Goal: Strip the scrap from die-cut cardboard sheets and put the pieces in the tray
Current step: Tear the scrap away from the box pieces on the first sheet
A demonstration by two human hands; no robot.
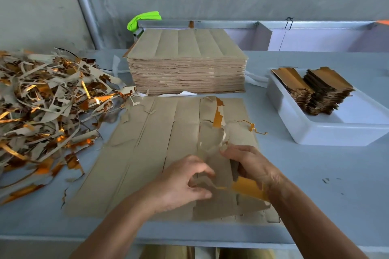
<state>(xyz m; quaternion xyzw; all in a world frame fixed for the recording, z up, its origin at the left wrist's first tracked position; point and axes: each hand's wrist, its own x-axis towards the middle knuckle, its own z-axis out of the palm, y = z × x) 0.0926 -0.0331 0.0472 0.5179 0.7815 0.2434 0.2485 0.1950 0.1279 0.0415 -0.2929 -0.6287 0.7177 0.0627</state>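
Observation:
A brown die-cut cardboard sheet (147, 153) lies flat on the table before me, its right columns partly torn, with gold-backed scrap strips (219, 114) curling up. My left hand (183, 183) and my right hand (250, 164) meet over the sheet's lower right. Both pinch a cut piece (242, 189) that is lifting off the sheet, its gold underside showing. The white tray (315, 130) at the right holds two stacks of finished pieces (322, 90).
A tall stack of uncut sheets (187, 63) stands behind the working sheet. A big heap of scrap strips (46, 101) covers the table's left. A green cloth (145, 19) lies by the back rail. The table's front edge (189, 239) runs under my forearms.

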